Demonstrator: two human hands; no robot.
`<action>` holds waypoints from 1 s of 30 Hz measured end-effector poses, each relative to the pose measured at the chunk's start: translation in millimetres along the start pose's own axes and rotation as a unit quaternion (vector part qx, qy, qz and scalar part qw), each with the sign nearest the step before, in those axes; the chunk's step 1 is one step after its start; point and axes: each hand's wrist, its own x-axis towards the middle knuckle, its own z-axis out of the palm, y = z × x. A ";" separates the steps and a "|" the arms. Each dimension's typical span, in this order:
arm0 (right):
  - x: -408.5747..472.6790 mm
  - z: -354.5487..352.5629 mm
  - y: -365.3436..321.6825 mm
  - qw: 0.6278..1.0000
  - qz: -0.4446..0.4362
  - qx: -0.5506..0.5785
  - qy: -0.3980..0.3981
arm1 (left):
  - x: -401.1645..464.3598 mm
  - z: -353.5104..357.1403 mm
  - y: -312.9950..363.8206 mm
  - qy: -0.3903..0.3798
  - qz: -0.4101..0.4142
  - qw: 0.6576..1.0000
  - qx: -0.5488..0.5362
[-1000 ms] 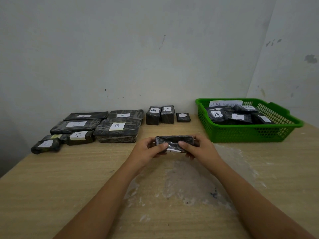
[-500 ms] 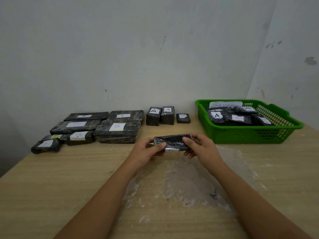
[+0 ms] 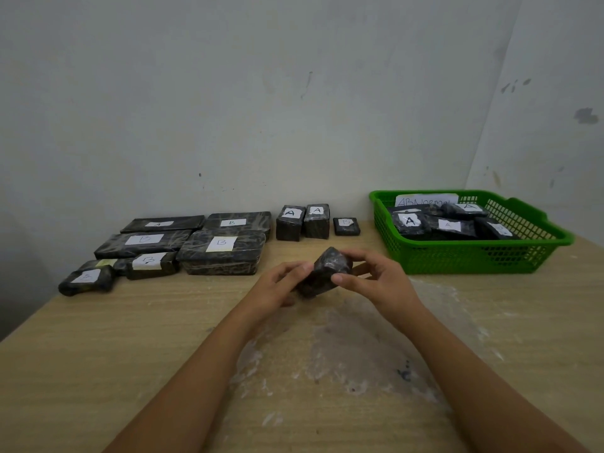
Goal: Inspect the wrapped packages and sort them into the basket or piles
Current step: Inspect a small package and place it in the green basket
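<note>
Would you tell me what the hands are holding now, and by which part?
A small black plastic-wrapped package, gripped by both: the left hand at its lower left end, the right hand at its right side.

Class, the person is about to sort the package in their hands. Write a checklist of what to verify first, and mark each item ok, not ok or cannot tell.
1. Package held by both hands: left hand and right hand grip it. Ok.
2. Its letter label readable: no label faces the camera. Cannot tell.
3. Wrapping undamaged: too dark to judge. Cannot tell.
4. Green basket has room: some space at its right. Ok.
5. Basket sign reads "ABNormal". Ok.
6. Path to the A packages is free. Ok.
</note>
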 end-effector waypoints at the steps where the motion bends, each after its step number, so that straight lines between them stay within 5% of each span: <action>1: -0.5 0.8 -1.4 1.000 -0.011 -0.013 -0.008 | -0.4 0.3 0.1 -0.005 -0.001 1.000 -0.002; 9: -5.5 11.4 -4.9 0.995 -0.057 -0.024 -0.083 | -2.0 2.3 0.0 -0.024 0.005 1.000 -0.006; 20: -7.7 15.8 0.2 0.988 0.094 0.001 -0.122 | -0.2 2.6 -4.1 -0.023 -0.013 1.000 0.003; 30: -11.8 16.8 -6.4 0.986 0.076 0.082 -0.125 | -0.1 4.8 -6.5 -0.023 0.037 0.998 -0.055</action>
